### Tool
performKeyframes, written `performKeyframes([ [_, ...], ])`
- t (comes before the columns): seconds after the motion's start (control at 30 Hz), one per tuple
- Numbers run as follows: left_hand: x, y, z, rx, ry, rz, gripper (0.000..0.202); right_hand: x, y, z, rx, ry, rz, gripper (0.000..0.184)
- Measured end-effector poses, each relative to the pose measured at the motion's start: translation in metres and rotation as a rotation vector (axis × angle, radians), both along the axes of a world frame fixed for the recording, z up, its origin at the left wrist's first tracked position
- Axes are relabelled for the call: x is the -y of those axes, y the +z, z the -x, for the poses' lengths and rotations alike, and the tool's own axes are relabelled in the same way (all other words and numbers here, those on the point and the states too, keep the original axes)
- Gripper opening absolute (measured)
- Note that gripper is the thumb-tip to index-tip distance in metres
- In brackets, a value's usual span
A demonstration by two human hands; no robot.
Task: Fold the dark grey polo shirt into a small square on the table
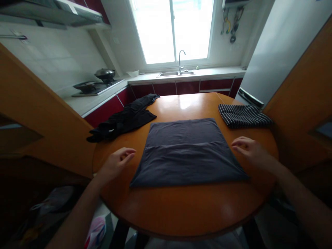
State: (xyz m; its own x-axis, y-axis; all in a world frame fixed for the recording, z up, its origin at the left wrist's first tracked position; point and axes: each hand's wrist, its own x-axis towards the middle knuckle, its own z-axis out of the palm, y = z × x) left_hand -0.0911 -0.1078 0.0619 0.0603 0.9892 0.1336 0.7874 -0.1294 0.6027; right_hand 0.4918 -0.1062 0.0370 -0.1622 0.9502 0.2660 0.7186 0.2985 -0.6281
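A dark grey folded cloth (189, 155), perhaps a garment, lies flat on the round wooden table (178, 211). A fold edge runs across its middle. My left hand (119, 159) hovers left of the cloth, fingers loosely bent with a gap to the thumb, holding nothing. On the other side my right hand (247, 148) is just off the cloth's right edge, likewise empty and loosely bent, thumb apart from the fingers. Neither hand grips the fabric.
Black clothing (127, 117) lies in a heap at the table's left edge. A folded black-and-white striped cloth (243, 116) rests at the far right. Beyond are a counter with a sink (176, 73), a stove with a lidded pan (104, 73), and a fridge (280, 45).
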Motion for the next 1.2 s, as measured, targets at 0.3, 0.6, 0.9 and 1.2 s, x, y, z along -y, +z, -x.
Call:
performKeyframes([
  [0.3,-0.092,-0.03,-0.045,-0.07,-0.262,0.039,0.04,-0.078,-0.024,0.033,0.111,0.16,0.131,0.025],
  [0.6,-0.082,-0.033,-0.032,-0.093,-0.419,0.025,0.033,-0.076,-0.031,0.021,0.19,0.173,0.1,0.019],
  [0.9,-0.08,-0.032,-0.035,-0.073,-0.369,-0.058,0.034,-0.074,-0.029,0.019,0.101,0.072,-0.133,0.017],
  [1.2,-0.081,-0.039,-0.036,-0.235,-0.274,-0.168,0.036,-0.082,-0.037,0.018,0.273,-0.032,-0.078,0.019],
])
